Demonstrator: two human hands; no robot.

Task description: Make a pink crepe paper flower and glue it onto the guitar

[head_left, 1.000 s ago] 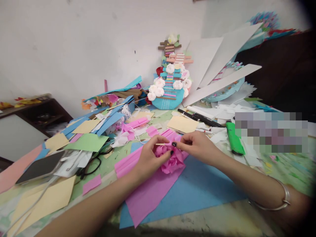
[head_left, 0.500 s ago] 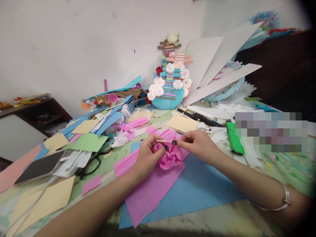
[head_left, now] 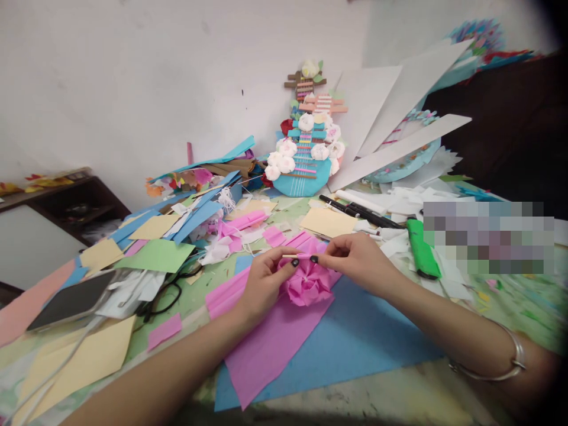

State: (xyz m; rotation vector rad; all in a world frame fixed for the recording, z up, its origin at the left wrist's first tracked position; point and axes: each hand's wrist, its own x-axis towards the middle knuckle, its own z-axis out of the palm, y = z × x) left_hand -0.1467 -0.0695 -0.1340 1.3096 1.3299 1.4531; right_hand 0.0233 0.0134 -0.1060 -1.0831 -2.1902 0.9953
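Note:
My left hand (head_left: 268, 275) is closed in a pinch on a thin pale stick (head_left: 289, 256), level above a pink crepe paper flower (head_left: 309, 289). My right hand (head_left: 357, 260) pinches a strip of pink crepe paper against the stick's right part; the fingers partly hide it. The ruffled flower lies just below both hands, its petals spread around a small pale centre. Under it are a flat pink crepe sheet (head_left: 268, 349) and a larger blue sheet (head_left: 350, 349).
A green glue bottle or cutter-like object (head_left: 421, 248) lies at the right, near black markers (head_left: 361, 212). A phone (head_left: 71, 300), black-framed glasses (head_left: 162, 299) and paper scraps crowd the left. A blue paper lute with white flowers (head_left: 304, 171) leans at the back.
Both hands have drawn closer together along the stick. The pink strip now lies against the stick, and more of the flower shows below.

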